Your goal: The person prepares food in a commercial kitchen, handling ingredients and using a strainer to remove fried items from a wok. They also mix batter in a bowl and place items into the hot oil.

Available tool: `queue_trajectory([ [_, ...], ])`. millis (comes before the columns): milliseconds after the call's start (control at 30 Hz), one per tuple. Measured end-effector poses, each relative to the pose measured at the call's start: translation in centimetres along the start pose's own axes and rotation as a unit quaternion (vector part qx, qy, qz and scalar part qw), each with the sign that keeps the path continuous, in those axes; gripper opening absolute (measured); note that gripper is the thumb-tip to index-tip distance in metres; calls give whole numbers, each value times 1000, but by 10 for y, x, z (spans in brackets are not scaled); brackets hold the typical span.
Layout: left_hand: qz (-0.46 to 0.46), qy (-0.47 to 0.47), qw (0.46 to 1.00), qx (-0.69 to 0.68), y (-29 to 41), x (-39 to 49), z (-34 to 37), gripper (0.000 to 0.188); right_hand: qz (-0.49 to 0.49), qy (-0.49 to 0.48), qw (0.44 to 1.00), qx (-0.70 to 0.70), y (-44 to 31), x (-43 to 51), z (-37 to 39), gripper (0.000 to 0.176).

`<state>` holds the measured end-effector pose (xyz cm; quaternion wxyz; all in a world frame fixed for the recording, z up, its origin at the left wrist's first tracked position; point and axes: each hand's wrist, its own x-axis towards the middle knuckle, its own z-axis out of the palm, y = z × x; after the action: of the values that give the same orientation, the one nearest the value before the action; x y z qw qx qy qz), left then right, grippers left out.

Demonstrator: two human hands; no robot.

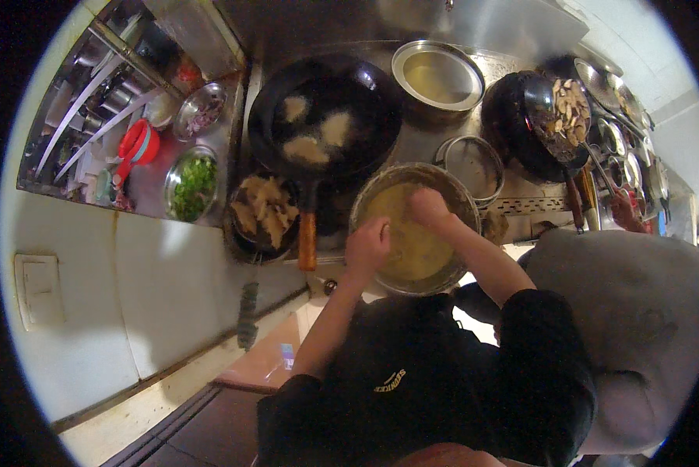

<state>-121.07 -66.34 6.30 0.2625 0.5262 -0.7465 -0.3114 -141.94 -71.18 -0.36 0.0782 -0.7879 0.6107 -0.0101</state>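
A large metal pot [416, 289] of yellowish batter stands before me. My left hand [370, 245] is at its left rim with the fingers curled; whether it grips the rim or something small cannot be made out. Over the batter, near the pot's middle, my right hand [430, 207] has its fingers bent down, their tips hidden. Just left of the pot is a black wok [268, 152] with a wooden handle [307, 240], holding three pale battered pieces in dark oil. Fried golden pieces [265, 213] fill a smaller dark pan beside that handle.
Behind the pot stand a lidless pot of yellowish liquid [437, 79] and a round sieve [473, 169]. At right, a co-worker [618, 280] works close by at another wok [519, 128] with sliced food on a ladle. Bowls of chopped greens [195, 184] and onion [202, 117] sit at left.
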Motion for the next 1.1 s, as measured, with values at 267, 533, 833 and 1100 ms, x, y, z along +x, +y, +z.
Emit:
queue_trajectory([
  [267, 25, -109, 986, 124, -2, 30, 23, 26, 137, 26, 881, 452, 28, -35, -75, 19],
  [533, 110, -250, 929, 249, -3, 54, 55, 30, 56, 30, 799, 598, 48, -78, -44, 20],
  [833, -93, -234, 965, -79, -22, 63, 28, 23, 119, 7, 773, 623, 15, -83, -58, 34],
  [1100, -164, -181, 847, -472, -3, 59, -2, 23, 144, -4, 706, 694, -11, -65, -83, 30],
])
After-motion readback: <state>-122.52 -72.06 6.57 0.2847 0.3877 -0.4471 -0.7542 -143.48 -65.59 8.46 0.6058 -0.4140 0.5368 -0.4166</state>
